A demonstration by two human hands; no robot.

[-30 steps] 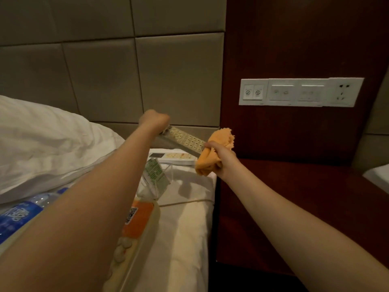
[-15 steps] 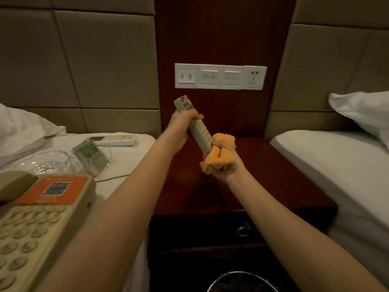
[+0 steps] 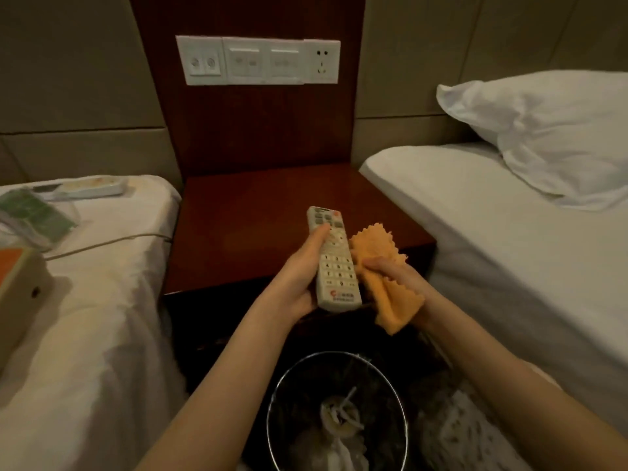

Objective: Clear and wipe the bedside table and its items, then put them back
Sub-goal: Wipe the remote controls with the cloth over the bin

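Observation:
My left hand (image 3: 299, 273) grips a white remote control (image 3: 334, 263), keypad up, over the front edge of the dark red bedside table (image 3: 244, 212). My thumb rests on its upper buttons. Right beside it, my right hand (image 3: 397, 283) holds a crumpled orange cloth (image 3: 384, 277) that touches the remote's right side. The tabletop carries nothing. On the left bed lie a second white remote (image 3: 90, 186), a green card in a clear stand (image 3: 32, 212) and a beige telephone (image 3: 15, 294) with its cord.
A wire waste bin (image 3: 336, 413) with a bag and rubbish stands on the floor below my hands. White beds flank the table; a pillow (image 3: 550, 130) lies on the right one. A switch and socket panel (image 3: 258, 61) sits on the wooden wall panel.
My view has swung right and down, centring on the table. Both hands have come down and toward me; the remote has turned from upright to flat with its keypad up, the cloth now at its side.

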